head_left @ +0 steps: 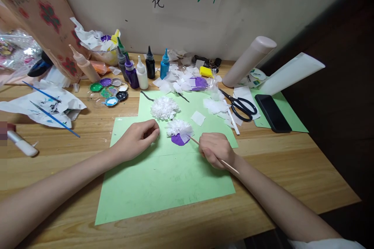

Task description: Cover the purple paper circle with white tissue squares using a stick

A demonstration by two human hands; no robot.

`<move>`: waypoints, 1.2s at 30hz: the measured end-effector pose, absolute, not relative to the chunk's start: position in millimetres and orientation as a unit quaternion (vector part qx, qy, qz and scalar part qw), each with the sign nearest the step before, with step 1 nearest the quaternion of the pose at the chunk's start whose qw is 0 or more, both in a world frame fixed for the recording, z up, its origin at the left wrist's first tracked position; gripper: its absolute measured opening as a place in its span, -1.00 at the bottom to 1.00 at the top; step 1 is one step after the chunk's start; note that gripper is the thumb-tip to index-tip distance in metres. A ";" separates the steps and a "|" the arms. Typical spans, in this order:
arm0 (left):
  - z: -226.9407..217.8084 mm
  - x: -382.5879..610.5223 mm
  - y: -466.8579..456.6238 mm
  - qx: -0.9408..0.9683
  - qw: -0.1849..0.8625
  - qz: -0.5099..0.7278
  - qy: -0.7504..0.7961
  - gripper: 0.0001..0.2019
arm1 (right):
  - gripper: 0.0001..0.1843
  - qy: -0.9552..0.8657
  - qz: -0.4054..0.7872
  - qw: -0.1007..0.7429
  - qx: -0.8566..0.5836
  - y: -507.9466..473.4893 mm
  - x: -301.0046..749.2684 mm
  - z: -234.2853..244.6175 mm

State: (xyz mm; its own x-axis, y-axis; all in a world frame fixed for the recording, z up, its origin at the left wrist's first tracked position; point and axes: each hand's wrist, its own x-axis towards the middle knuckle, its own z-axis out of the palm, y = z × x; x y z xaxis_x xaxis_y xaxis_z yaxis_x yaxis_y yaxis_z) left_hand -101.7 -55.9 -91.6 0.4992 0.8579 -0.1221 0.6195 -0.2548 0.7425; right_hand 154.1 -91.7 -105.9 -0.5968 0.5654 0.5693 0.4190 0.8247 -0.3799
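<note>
My right hand (217, 149) is closed around a thin wooden stick (230, 167). The stick's tip touches a small white paper square at the edge of a purple disc (179, 140). White crumpled paper petals (177, 127) cover the back part of that disc. Left of it, my left hand (140, 136) rests with curled fingers, thumb and index finger together, and nothing shows in them. Behind the disc sits a fuller white paper flower (164, 108). A loose white square (198, 118) lies to its right. Beneath all this is light green paper (157, 186).
Paint bottles (142, 76) stand at the back, beside a paint palette (108, 92). Two blue brushes (55, 118) lie left on stained tissue. Black scissors (241, 107), a phone (273, 113) and a tall pinkish cylinder (248, 62) are at right. White paper scraps (175, 79) are heaped behind.
</note>
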 end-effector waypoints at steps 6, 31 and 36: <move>-92.3 -102.2 -56.4 0.774 0.383 0.157 0.479 -0.77 | -0.65 -0.883 0.100 0.346 -0.301 -87.1 150.7 -111.4; -93.0 -102.1 -55.8 0.787 0.369 0.149 0.471 -0.77 | -0.49 -0.726 0.346 0.404 -0.437 -88.4 153.1 -110.7; -93.6 -102.0 -55.9 0.787 0.367 0.147 0.474 -0.78 | -0.51 -0.776 0.273 0.410 -0.394 -88.6 156.7 -111.6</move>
